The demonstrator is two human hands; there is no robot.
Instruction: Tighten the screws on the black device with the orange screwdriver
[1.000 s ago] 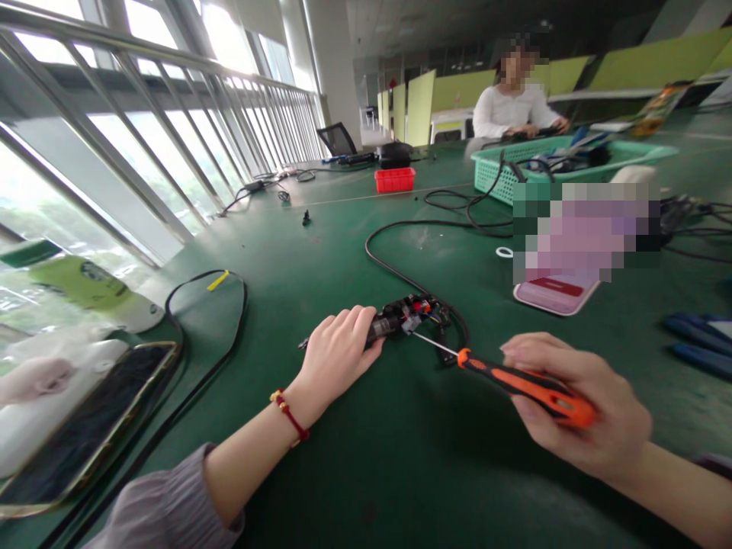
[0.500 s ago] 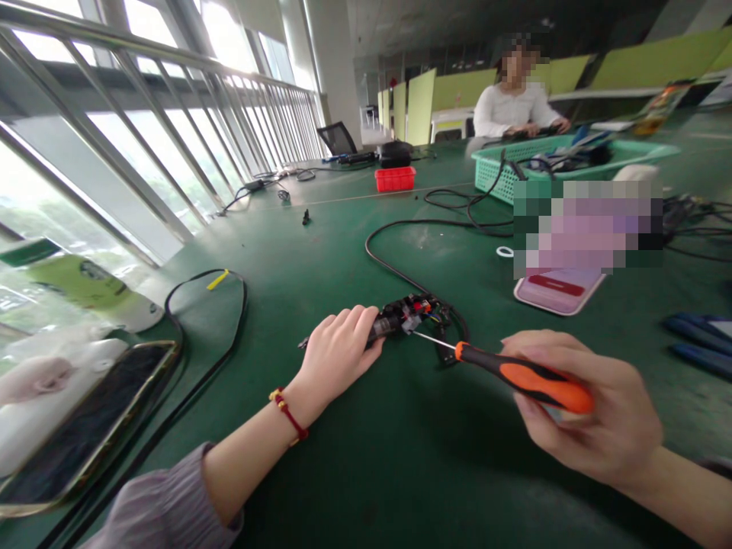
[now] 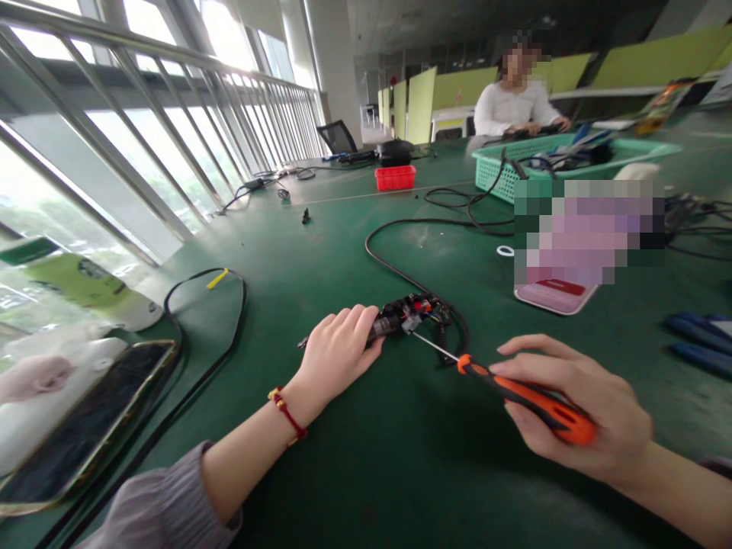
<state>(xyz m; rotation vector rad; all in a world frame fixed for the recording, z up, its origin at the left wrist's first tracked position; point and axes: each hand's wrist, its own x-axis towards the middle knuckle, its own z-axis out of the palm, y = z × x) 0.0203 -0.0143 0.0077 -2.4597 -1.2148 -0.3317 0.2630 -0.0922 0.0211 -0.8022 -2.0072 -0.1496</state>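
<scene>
My left hand [image 3: 337, 351] is wrapped round a black device [image 3: 387, 319] and rests with it on the green table [image 3: 343, 473]. Red parts, thin coloured wires and a small clear piece show at the device's right end. My right hand [image 3: 583, 404] holds an orange and black screwdriver [image 3: 531, 398] by its handle, with the fingers loosely round it. The screwdriver's thin shaft slants up to the left, and its tip meets the device near the clear piece. A black cable [image 3: 394, 267] loops behind the device.
A phone [image 3: 85, 419] and a green-lidded cup [image 3: 85, 282] lie left, beside a black cable [image 3: 243, 320]. Farther back are a red box [image 3: 394, 178] and a green basket [image 3: 492, 171]. Right are a pink-screened phone [image 3: 552, 297] and blue-handled tools [image 3: 701, 358]. A person [image 3: 508, 107] sits opposite.
The screwdriver's handle has turned and dropped slightly, and my right fingers have shifted and loosened on it. My left hand and the device have stayed in place.
</scene>
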